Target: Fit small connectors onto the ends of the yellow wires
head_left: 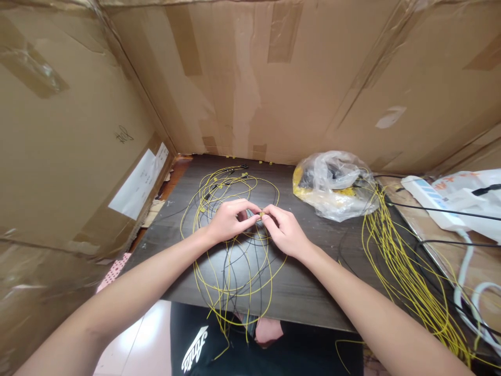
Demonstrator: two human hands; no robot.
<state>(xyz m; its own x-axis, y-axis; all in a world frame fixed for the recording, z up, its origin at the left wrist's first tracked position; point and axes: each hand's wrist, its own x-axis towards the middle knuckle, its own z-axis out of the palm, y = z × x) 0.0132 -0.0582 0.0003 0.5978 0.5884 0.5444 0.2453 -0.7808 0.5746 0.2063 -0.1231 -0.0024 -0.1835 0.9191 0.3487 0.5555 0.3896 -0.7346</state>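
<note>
Both hands meet over the middle of the dark table, fingertips almost touching. My left hand (234, 219) pinches with thumb and forefinger at a small yellow piece (261, 214). From the other side my right hand (282, 228) pinches the same piece. Fingers partly cover it, so its exact kind is unclear. Beneath and around the hands lies a loose tangle of thin yellow and black wires (270, 282), with some ends hanging past the near table edge. Black connector ends (207, 196) and several small yellow tags sit at the tangle's far side.
A clear plastic bag (332, 183) with yellow and black contents stands to the right. Beside it a thick bundle of yellow wires (403, 271) drapes toward me. A white power strip (432, 201) lies at far right. Cardboard walls (242, 78) enclose the back and left of the table (313, 292).
</note>
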